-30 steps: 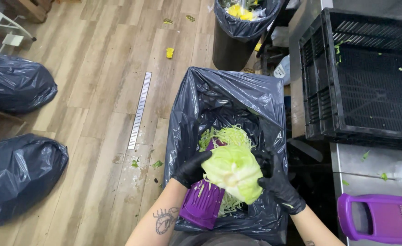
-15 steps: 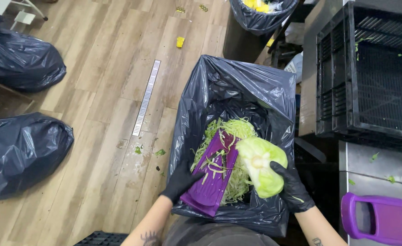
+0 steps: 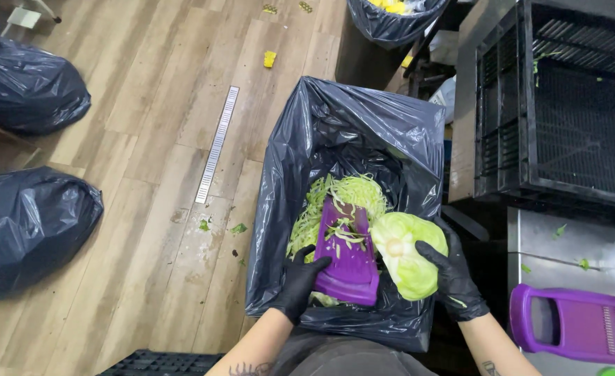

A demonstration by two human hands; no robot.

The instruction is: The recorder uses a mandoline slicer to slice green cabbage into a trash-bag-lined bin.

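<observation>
My left hand, in a black glove, grips the lower left edge of a purple slicer board that leans over a bin lined with a black bag. My right hand, also gloved in black, holds a pale green half cabbage just right of the slicer, cut face turned toward the board. Shredded cabbage lies piled in the bag and strands cling to the slicer.
Two filled black bags sit on the wooden floor at left, beside a floor drain strip. A black crate stands at right above a metal counter with a second purple slicer. Another lined bin is at the top.
The cabbage has come off the slicer face and moved to its right, now turned so the cut face shows. The slicer stays tilted in my left hand.
</observation>
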